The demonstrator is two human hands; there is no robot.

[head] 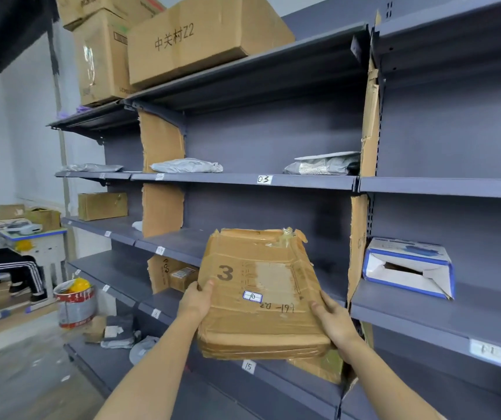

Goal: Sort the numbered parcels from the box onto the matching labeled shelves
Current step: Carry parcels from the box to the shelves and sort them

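Both hands on one parcel [261, 294], a flat battered cardboard box. My left hand [196, 301] grips its left edge, thumb on top by the printed "3". My right hand [334, 321] grips the right edge, thumb on top, fingers under. Parcel is held in the air in front of the shelves, tilted, not resting on anything. Its sticker [252, 296] reads "10".

Labels I can read: 03 tag [264, 179] on the upper shelf, 09 tag [160, 250] on the middle shelf to the left, 11 tag [486, 350] to the right, 15 tag [248, 366] and 16 tag [155, 313] on the lower shelf. No 10 tag in view. The parcel covers the shelf edge between 09 and 11, so I judge slot 10 is right behind it. That middle bay [273, 213] holds nothing I can see.

Progress: partly done, judging by what already lies on the shelves. Grey bags [187, 165] on the upper shelf, more bags [325, 166] near 03, a brown box [102, 206] on the far left, a blue-white box [410, 266] in the bay above 11. The source box is out of view, so I can't tell how many parcels remain.

Left for this one: slide it onto the middle shelf and let go.
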